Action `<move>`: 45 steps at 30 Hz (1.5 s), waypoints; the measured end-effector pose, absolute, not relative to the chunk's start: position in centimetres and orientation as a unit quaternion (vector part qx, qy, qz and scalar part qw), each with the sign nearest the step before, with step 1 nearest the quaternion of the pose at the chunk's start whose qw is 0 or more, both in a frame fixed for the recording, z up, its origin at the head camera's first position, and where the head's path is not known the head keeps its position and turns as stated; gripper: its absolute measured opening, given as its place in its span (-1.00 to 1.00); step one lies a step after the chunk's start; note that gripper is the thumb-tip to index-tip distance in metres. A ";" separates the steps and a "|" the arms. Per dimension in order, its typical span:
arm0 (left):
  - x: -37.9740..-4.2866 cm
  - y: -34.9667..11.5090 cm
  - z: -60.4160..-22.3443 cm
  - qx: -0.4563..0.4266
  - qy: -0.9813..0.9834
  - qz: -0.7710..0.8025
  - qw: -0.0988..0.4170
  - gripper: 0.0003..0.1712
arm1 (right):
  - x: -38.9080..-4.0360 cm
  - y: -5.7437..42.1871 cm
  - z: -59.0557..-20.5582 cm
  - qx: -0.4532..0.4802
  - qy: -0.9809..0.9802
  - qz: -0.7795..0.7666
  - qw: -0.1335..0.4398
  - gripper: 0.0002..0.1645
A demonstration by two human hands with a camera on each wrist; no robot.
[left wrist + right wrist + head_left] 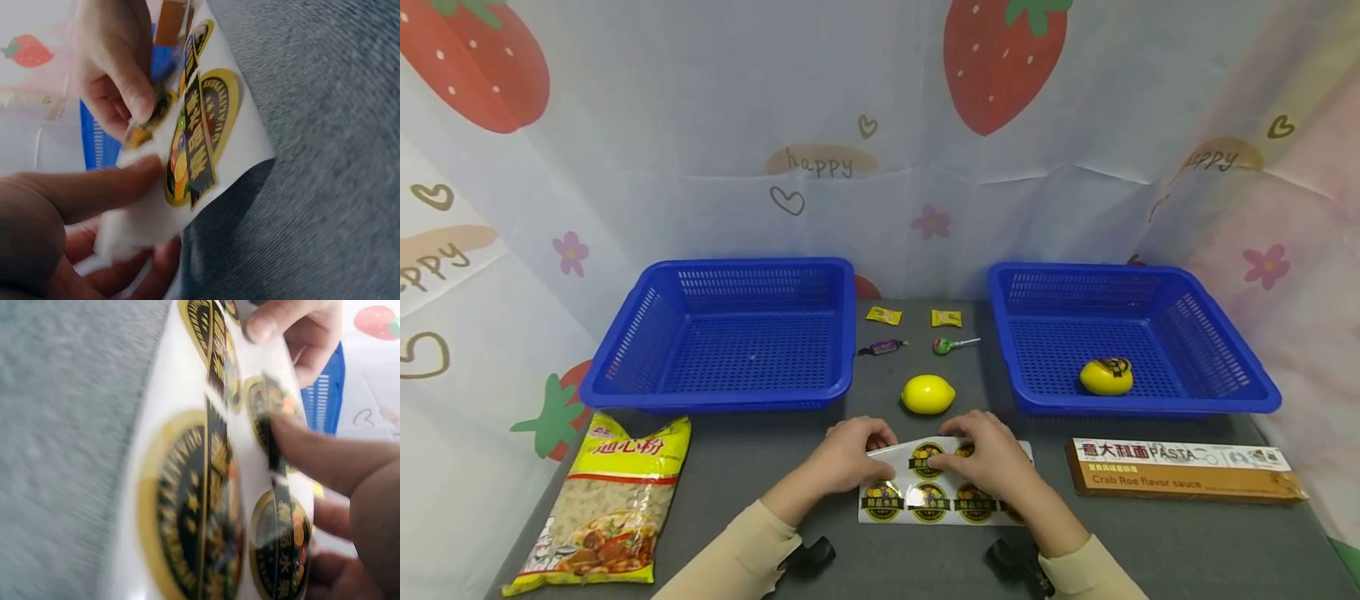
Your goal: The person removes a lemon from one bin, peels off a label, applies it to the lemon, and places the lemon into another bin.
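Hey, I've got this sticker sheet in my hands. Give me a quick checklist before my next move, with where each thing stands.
1. Sheet held securely: ok, the left hand and right hand both pinch the sticker sheet.
2. Sheet lying flat: not ok, it bends up between the hands.
3. One sticker fully peeled free: cannot tell, fingers cover part of the sheet.
4. Loose lemon within easy reach: ok, probably, as it lies just beyond the hands.
5. Loose lemon unlabelled all round: cannot tell; its visible side is bare.
6. Lemon in the right basket labelled: ok, a sticker shows on it.
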State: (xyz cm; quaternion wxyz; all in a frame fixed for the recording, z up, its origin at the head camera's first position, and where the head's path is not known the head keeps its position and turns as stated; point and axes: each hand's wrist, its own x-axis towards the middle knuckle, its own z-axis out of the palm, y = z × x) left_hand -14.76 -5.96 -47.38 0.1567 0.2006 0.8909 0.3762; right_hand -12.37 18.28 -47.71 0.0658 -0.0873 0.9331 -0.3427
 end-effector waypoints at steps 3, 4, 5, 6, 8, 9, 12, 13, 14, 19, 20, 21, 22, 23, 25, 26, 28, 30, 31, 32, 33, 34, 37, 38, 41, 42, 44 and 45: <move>-14.7 -6.3 -47.2 0.217 0.855 0.435 0.180 -0.71 | -12.5 18.8 -47.3 -0.145 0.909 -0.374 0.115 -0.73; -14.7 -6.3 -47.1 0.219 0.846 0.452 0.181 -0.67 | -12.5 19.0 -47.2 -0.164 0.897 -0.389 0.132 -0.77; -14.6 -6.4 -47.0 0.219 0.838 0.466 0.178 -0.61 | -12.5 19.2 -47.1 -0.184 0.886 -0.399 0.148 -0.80; -14.4 -6.5 -47.0 0.219 0.833 0.479 0.172 -0.53 | -12.6 19.4 -47.0 -0.200 0.875 -0.410 0.162 -0.81; -14.2 -6.7 -46.9 0.225 0.825 0.495 0.153 -0.35 | -12.7 19.7 -46.9 -0.215 0.860 -0.425 0.180 -0.81; -14.1 -6.8 -46.9 0.230 0.823 0.500 0.141 -0.25 | -12.7 19.9 -46.9 -0.215 0.855 -0.434 0.185 -0.81; -13.9 -6.8 -47.1 0.258 0.799 0.531 0.110 -0.08 | -12.8 20.3 -46.8 -0.196 0.849 -0.455 0.182 -0.76; -13.9 -6.8 -47.2 0.269 0.788 0.544 0.100 -0.06 | -12.8 20.4 -46.8 -0.188 0.850 -0.459 0.177 -0.74; -13.9 -6.8 -47.2 0.278 0.777 0.558 0.092 -0.07 | -12.8 20.6 -46.7 -0.178 0.849 -0.467 0.172 -0.72; -14.1 -6.9 -47.2 0.303 0.752 0.581 0.068 -0.30 | -12.9 21.0 -46.2 -0.145 0.842 -0.495 0.157 -0.64; -14.1 -6.9 -47.1 0.303 0.759 0.572 0.063 -0.35 | -12.9 21.1 -46.1 -0.141 0.839 -0.502 0.158 -0.63; -14.2 -7.0 -47.1 0.302 0.769 0.560 0.058 -0.39 | -12.9 21.2 -46.0 -0.137 0.835 -0.508 0.159 -0.63; -14.2 -7.0 -47.1 0.300 0.780 0.547 0.051 -0.42 | -12.9 21.2 -45.9 -0.134 0.833 -0.513 0.159 -0.63; -14.2 -7.1 -47.1 0.298 0.790 0.534 0.044 -0.44 | -13.0 21.3 -45.9 -0.132 0.830 -0.518 0.159 -0.63; -14.2 -7.1 -47.2 0.296 0.808 0.509 0.026 -0.49 | -13.0 21.5 -45.8 -0.129 0.829 -0.521 0.157 -0.63; -14.2 -7.0 -47.2 0.298 0.814 0.497 0.015 -0.50 | -13.0 21.6 -45.7 -0.128 0.830 -0.521 0.156 -0.64; -14.2 -6.9 -47.3 0.305 0.823 0.479 0.000 -0.47 | -13.0 21.7 -45.7 -0.128 0.834 -0.515 0.153 -0.66; -14.2 -6.7 -47.4 0.315 0.829 0.462 -0.010 -0.43 | -13.0 21.9 -45.6 -0.132 0.840 -0.505 0.149 -0.67; -14.2 -6.6 -47.4 0.320 0.831 0.454 -0.014 -0.41 | -13.0 22.0 -45.6 -0.135 0.842 -0.501 0.148 -0.68; -14.2 -6.5 -47.4 0.324 0.833 0.448 -0.019 -0.39 | -12.9 22.1 -45.6 -0.138 0.843 -0.498 0.149 -0.69; -14.1 -6.4 -47.4 0.326 0.835 0.442 -0.022 -0.40 | -12.9 22.2 -45.6 -0.141 0.846 -0.493 0.149 -0.69; -14.1 -6.3 -47.4 0.329 0.837 0.437 -0.026 -0.42 | -12.9 22.2 -45.5 -0.143 0.846 -0.491 0.152 -0.68; -13.9 -6.2 -47.3 0.335 0.838 0.429 -0.043 -0.48 | -12.8 22.4 -45.4 -0.147 0.846 -0.487 0.163 -0.67; -13.9 -6.2 -47.3 0.336 0.837 0.430 -0.046 -0.50 | -12.8 22.4 -45.3 -0.148 0.845 -0.486 0.166 -0.67; -13.8 -6.2 -47.2 0.337 0.833 0.437 -0.046 -0.57 | -12.9 22.5 -45.4 -0.150 0.842 -0.487 0.177 -0.71; -13.8 -6.2 -47.2 0.337 0.832 0.439 -0.043 -0.60 | -12.9 22.6 -45.5 -0.150 0.841 -0.488 0.181 -0.72; -13.8 -6.2 -47.3 0.337 0.830 0.443 -0.039 -0.64 | -13.0 22.6 -45.6 -0.152 0.837 -0.491 0.189 -0.73; -13.8 -6.2 -47.3 0.339 0.830 0.442 -0.040 -0.65 | -13.0 22.7 -45.6 -0.152 0.834 -0.493 0.192 -0.73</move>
